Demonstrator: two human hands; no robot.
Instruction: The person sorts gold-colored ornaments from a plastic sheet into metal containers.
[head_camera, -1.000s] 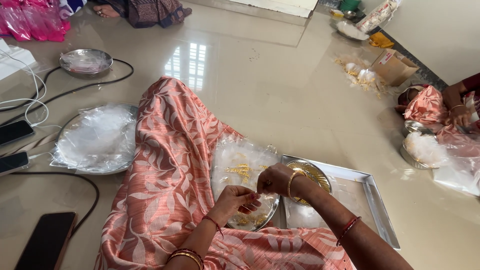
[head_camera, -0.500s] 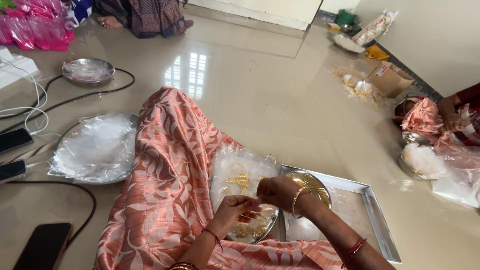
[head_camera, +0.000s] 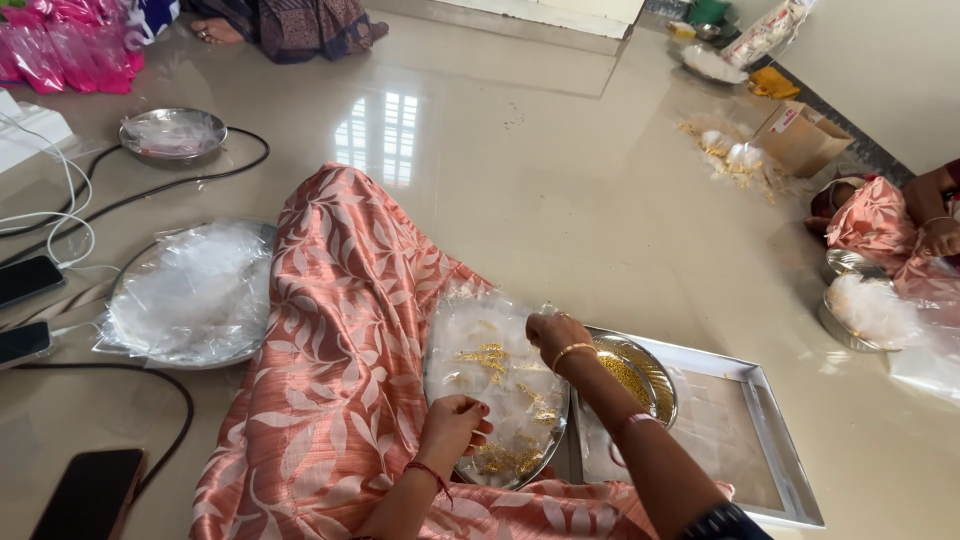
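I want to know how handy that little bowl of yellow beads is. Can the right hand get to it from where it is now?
Probably yes. The right hand hovers over the plastic-covered plate, and the bowl of yellow beads sits open right beside its wrist, with nothing between them.

head cam | worn | looks down, forward | near lap (head_camera: 340, 380)

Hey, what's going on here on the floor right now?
A person sits on the floor in peach patterned cloth, working over a round steel plate lined with clear plastic and dotted with small golden pieces. The left hand is at the plate's near edge; the right hand is over its far side, beside a bowl of yellow beads on a steel tray.
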